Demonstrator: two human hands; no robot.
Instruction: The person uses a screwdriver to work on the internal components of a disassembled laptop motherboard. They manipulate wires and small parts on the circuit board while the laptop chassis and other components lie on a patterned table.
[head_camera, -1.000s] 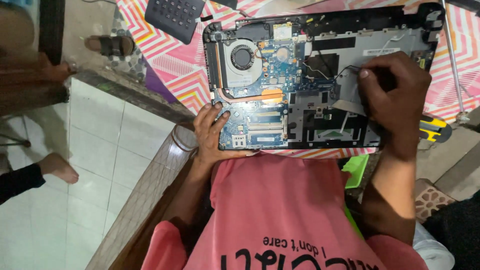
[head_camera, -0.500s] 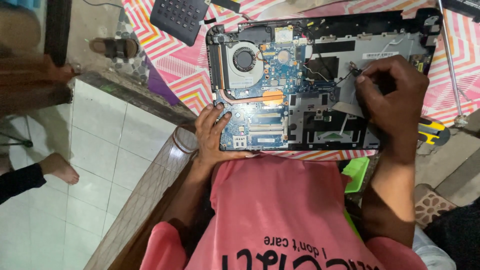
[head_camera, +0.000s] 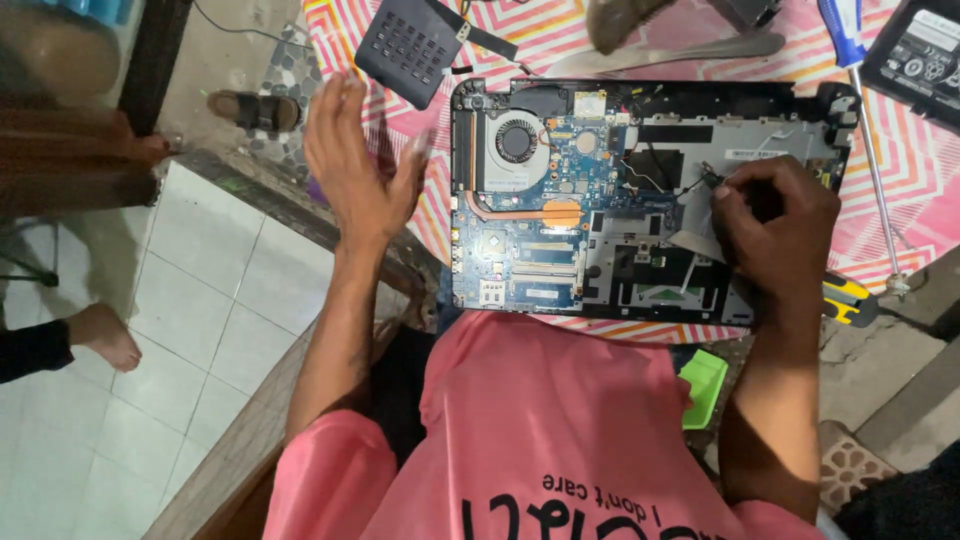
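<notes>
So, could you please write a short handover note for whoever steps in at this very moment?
Left hand: lifted, fingers spread, holding nothing, beside the opened black laptop base.
Right hand: closed on a small dark tool whose kind I cannot make out, tip at the thin black wires right of the round cooling fan.
Done: bottom cover off, blue circuit board exposed.
Left: fan and board still mounted.
Blue-handled screwdriver lies on the patterned cloth.

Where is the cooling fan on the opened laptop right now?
In the head view the cooling fan sits in the upper left corner of the opened laptop, just right of the raised left hand and above the copper heat pipe.
</notes>
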